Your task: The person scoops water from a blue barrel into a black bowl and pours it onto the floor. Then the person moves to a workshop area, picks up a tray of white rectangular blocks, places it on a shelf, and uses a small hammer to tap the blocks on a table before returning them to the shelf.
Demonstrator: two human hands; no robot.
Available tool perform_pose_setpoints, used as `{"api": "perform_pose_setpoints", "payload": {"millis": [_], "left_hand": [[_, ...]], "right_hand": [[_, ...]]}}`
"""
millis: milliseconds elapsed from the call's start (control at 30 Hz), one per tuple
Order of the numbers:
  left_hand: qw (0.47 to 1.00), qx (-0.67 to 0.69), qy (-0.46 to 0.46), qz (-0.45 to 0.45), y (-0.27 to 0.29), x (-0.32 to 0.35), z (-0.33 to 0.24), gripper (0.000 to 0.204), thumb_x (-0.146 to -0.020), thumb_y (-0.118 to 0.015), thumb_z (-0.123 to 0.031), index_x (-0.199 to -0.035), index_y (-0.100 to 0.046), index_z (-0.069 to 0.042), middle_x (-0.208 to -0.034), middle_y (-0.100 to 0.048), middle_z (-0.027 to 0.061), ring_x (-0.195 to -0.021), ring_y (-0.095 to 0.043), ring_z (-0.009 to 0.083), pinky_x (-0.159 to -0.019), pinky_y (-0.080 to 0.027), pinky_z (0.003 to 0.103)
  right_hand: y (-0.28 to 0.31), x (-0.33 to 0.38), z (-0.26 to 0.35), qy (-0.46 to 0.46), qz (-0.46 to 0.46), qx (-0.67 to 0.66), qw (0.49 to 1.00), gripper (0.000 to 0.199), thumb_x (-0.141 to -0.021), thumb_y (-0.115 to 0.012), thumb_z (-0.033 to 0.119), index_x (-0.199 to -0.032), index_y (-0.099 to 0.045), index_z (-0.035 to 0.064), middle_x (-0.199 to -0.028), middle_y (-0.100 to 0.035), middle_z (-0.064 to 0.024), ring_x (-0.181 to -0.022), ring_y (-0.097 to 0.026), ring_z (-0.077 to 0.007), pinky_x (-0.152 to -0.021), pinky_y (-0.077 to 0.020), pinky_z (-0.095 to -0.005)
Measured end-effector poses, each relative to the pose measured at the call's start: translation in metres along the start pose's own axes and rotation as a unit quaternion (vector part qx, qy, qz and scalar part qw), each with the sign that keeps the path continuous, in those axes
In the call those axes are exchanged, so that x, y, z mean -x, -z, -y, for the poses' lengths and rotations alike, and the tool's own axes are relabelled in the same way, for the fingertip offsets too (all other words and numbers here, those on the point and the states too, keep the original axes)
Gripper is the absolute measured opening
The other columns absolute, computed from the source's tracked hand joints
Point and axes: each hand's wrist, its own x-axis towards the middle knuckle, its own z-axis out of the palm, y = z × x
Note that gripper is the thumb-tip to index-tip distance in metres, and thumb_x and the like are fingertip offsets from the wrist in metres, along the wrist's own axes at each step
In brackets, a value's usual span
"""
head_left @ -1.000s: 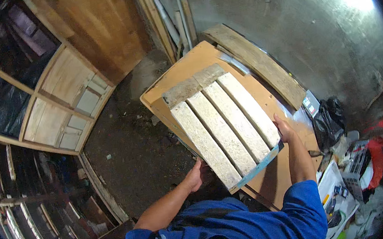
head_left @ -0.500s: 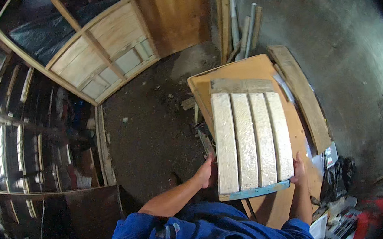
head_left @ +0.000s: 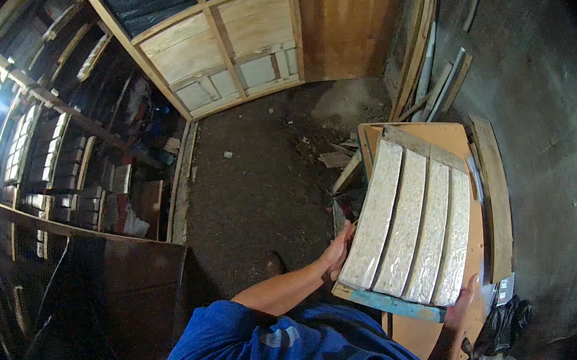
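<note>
Several long pale blocks [head_left: 416,219], glossy as if under clear plastic, lie side by side on a wooden board [head_left: 386,305] with worn blue paint on its near edge. My left hand [head_left: 338,251] grips the board's left side, its fingers partly hidden beneath. At the near right corner my right hand [head_left: 462,304] holds the board, thumb up along the side of the last block. Below the board lies an orange-brown tabletop [head_left: 442,132]. Whether the board touches it I cannot tell.
A long plank [head_left: 493,200] runs along the table's right side, near a black plastic bag [head_left: 504,326]. Poles and pipes [head_left: 433,87] lean in the far corner. Wood scraps [head_left: 339,159] lie on the dark floor. To the left stands a rack [head_left: 53,148] with slats and pale blocks.
My view has swung left, so the surroundings sit further right. The board with its blocks has turned clockwise over the table, both hands still on it.
</note>
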Motion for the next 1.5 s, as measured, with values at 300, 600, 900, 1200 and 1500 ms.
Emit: {"api": "perform_pose_setpoints", "payload": {"millis": [300, 600, 900, 1200, 1500], "left_hand": [[0.993, 0.017, -0.109, 0.045, 0.017, 0.027, 0.039, 0.075, -0.095, -0.033, -0.066, -0.141, -0.044, -0.008, -0.136, -0.054, 0.0101, -0.122, -0.055, 0.0227, -0.103, -0.044, 0.04], [0.949, -0.006, -0.304, -0.081, -0.105, 0.032, 0.118, 0.078, -0.095, -0.028, -0.067, -0.136, -0.046, -0.004, -0.132, -0.056, 0.0099, -0.12, -0.054, 0.0213, -0.105, -0.041, 0.04], [0.866, 0.028, -0.476, -0.151, -0.284, -0.07, 0.326, 0.08, -0.096, -0.026, -0.066, -0.14, -0.04, -0.001, -0.137, -0.052, 0.0159, -0.123, -0.053, 0.0283, -0.105, -0.041, 0.043], [0.805, 0.106, -0.578, -0.088, -0.389, -0.144, 0.439, 0.078, -0.097, -0.026, -0.063, -0.143, -0.036, -0.001, -0.138, -0.051, 0.0163, -0.124, -0.053, 0.0296, -0.104, -0.043, 0.044], [0.759, 0.08, -0.637, -0.111, -0.423, -0.129, 0.443, 0.075, -0.098, -0.031, -0.06, -0.142, -0.039, 0.0, -0.137, -0.051, 0.0203, -0.123, -0.053, 0.0339, -0.105, -0.042, 0.047]], "right_hand": [[0.02, -0.049, -0.02, 0.007, 0.054, 0.01, 0.998, 0.091, -0.088, -0.045, 0.072, -0.128, -0.051, -0.0101, -0.125, -0.06, -0.0216, -0.108, -0.062, -0.0321, -0.091, -0.051, -0.0452], [0.067, -0.165, 0.061, -0.145, 0.257, -0.017, 0.955, 0.096, -0.087, -0.039, 0.075, -0.14, -0.04, -0.0051, -0.139, -0.049, -0.0191, -0.121, -0.052, -0.0352, -0.101, -0.0418, -0.0488], [0.167, -0.279, 0.216, -0.232, 0.476, 0.051, 0.847, 0.085, -0.094, -0.037, 0.067, -0.131, -0.048, -0.0086, -0.128, -0.059, -0.0161, -0.115, -0.058, -0.0253, -0.098, -0.045, -0.036], [0.184, -0.319, 0.342, -0.244, 0.576, 0.169, 0.762, 0.087, -0.094, -0.028, 0.069, -0.121, -0.058, -0.008, -0.117, -0.066, -0.0172, -0.107, -0.064, -0.0257, -0.096, -0.0471, -0.0363], [0.142, -0.318, 0.337, -0.285, 0.658, 0.123, 0.686, 0.087, -0.096, -0.026, 0.067, -0.124, -0.055, -0.0104, -0.121, -0.063, -0.0198, -0.109, -0.063, -0.0276, -0.099, -0.0463, -0.0377]]}}
